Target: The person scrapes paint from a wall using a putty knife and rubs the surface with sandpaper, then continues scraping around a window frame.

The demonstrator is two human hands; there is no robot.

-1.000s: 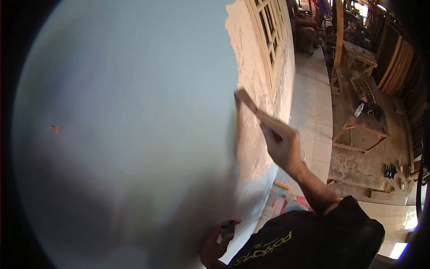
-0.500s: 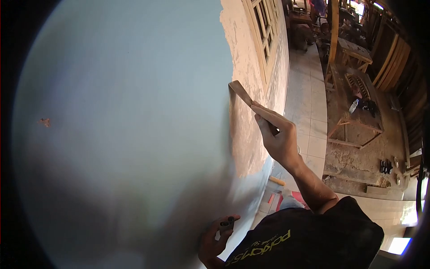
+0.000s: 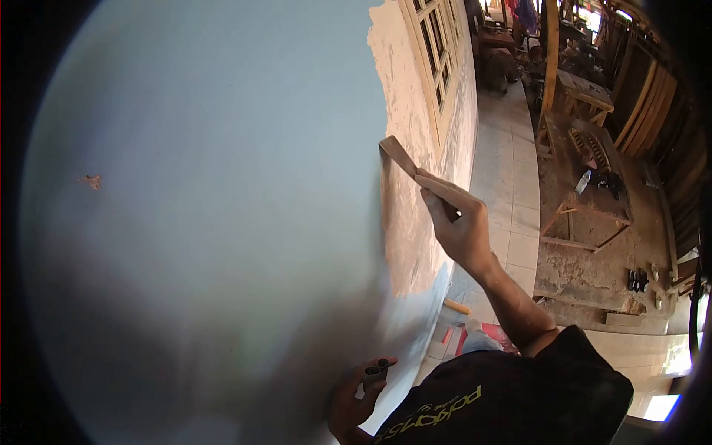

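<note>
My right hand (image 3: 466,222) is closed around a flat scraper (image 3: 400,157), its broad end against the blue wall (image 3: 245,148) at the border of a bare, patchy area (image 3: 408,245). That area shows pale pinkish plaster with a ragged paint edge. Lower down, my left hand (image 3: 347,404) is close to the wall, its fingers curled round a small dark rolled piece (image 3: 376,371) with two round openings at its end. What this piece is made of, I cannot make out.
A barred window (image 3: 437,59) sits above the bare patch. Along the wall runs a tiled walkway (image 3: 512,178), with a yellowish roller-like stick (image 3: 457,306) on the floor. To the right stand a wooden table (image 3: 564,167) holding a bottle (image 3: 584,182), and leaning planks (image 3: 645,104).
The view has shifted slightly, so the chip mark on the wall appears higher and further right. The scraper stays at the paint edge with almost no visible movement, and both hands keep their holds.
</note>
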